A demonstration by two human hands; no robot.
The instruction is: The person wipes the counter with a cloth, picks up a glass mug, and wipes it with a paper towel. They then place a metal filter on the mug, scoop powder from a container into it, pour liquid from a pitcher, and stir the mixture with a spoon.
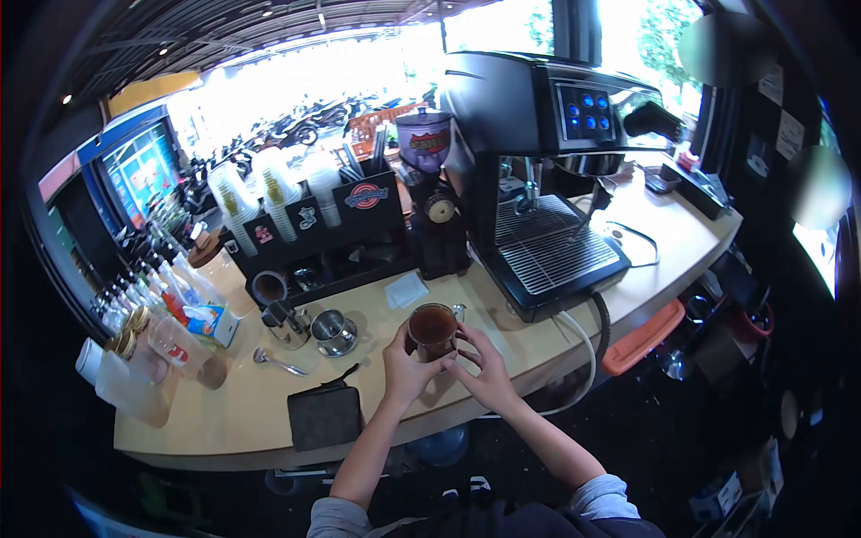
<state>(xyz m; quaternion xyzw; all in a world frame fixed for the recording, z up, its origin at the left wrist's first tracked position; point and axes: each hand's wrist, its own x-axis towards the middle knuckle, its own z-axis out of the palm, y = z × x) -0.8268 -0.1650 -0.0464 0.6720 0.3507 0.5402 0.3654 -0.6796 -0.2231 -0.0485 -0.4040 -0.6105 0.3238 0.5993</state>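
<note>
A clear glass of brown drink (432, 325) is held upright near the counter's front edge. My left hand (404, 366) is closed around its left side. On the right side, my right hand (482, 366) grips the same glass, and the thumbs of both hands come close together in front. Whether the glass's base touches the counter is hidden. Just behind my right fingers lies a small shiny metal piece (459, 312), too small to name. A black zip pouch (325, 418) and a metal cup on a saucer-like base (333, 333) are to the left of my hands.
An espresso machine (529, 117) with a drip tray (560, 255) stands behind right, beside a coffee grinder (439, 211). A black rack (314, 229) holds stacked plastic cups. A metal pitcher (285, 325), a spoon (280, 361) and several bottles stand or lie left on the wooden counter (215, 430).
</note>
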